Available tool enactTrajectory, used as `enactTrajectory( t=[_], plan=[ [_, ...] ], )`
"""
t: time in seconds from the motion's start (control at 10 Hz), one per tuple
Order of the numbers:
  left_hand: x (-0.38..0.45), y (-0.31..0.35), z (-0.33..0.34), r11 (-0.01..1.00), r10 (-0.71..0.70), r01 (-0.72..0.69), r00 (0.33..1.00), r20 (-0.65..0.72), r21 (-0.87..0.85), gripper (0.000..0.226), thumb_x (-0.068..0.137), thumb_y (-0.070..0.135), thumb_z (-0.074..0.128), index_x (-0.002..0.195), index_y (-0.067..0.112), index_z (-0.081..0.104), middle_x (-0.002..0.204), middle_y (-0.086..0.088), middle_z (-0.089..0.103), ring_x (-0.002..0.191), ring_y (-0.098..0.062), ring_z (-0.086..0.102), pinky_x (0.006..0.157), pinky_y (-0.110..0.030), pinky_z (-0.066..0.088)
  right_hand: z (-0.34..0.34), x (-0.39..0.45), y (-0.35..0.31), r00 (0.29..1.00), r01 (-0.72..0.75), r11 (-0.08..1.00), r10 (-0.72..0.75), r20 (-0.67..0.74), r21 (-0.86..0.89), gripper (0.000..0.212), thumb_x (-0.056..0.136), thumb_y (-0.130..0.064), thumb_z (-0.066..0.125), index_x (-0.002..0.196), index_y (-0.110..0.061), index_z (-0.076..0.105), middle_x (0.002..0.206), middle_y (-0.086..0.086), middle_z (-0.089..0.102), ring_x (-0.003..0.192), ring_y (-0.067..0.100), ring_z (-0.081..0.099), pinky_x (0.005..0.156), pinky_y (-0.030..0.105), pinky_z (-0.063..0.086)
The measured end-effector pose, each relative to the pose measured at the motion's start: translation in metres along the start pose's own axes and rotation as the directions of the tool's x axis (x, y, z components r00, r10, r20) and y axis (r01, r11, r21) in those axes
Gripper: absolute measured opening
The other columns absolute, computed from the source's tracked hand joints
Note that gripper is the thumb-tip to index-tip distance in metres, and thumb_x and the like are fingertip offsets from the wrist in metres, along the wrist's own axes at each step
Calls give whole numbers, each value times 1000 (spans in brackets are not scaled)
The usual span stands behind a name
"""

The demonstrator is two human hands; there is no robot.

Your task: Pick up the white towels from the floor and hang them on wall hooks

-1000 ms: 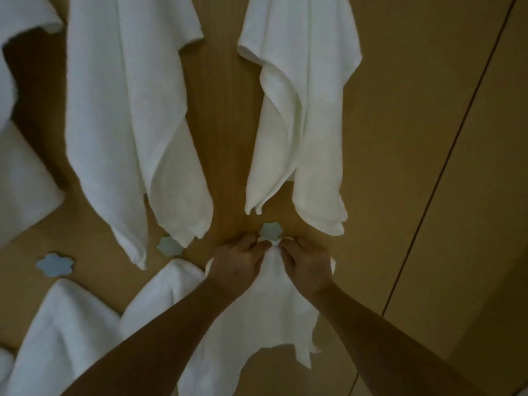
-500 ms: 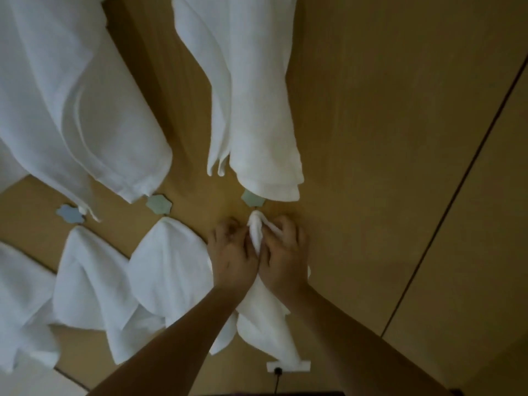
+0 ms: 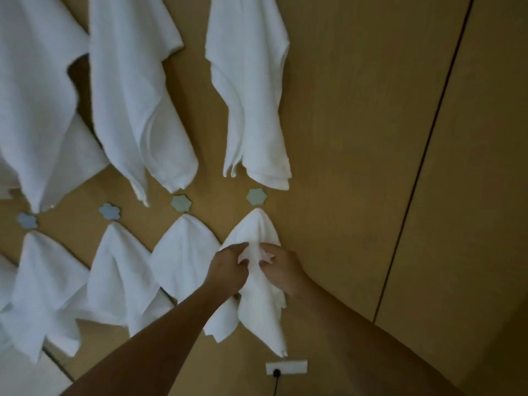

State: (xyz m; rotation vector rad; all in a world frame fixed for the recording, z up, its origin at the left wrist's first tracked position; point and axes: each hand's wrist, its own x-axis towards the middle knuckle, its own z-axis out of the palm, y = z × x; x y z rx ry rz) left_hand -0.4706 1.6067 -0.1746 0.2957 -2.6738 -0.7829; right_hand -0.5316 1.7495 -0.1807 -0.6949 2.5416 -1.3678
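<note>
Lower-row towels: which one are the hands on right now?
The rightmost lower-row towel, hanging under the rightmost flower-shaped hook. The left hand and right hand pinch its folds; the other lower-row towels hang untouched.

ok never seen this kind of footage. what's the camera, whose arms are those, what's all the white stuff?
No machine here: a person wears one wide-angle camera on the head, looking at a wooden wall. The two bare arms are theirs. The left hand and right hand each pinch folds of a white towel whose peak sits just under a flower-shaped hook. More white towels hang along the wall in two rows; the neighbouring towel hangs under its own hook. Below is a white wall socket with a dark cable.
</note>
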Motion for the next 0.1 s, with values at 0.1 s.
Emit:
enactTrajectory(
  t=[0.1],
  plan=[
    [-30,10,-31,992,125,-126,989,-84,-3,45,94,18,59,139,15,53,138,-6,57,127,-22,52,104,-28,38,-7,-37,-32,994,45,999,-47,-104,-16,42,93,-20,62,135,-19,58,137,4,58,120,18,57,105,28,43]
  ],
)
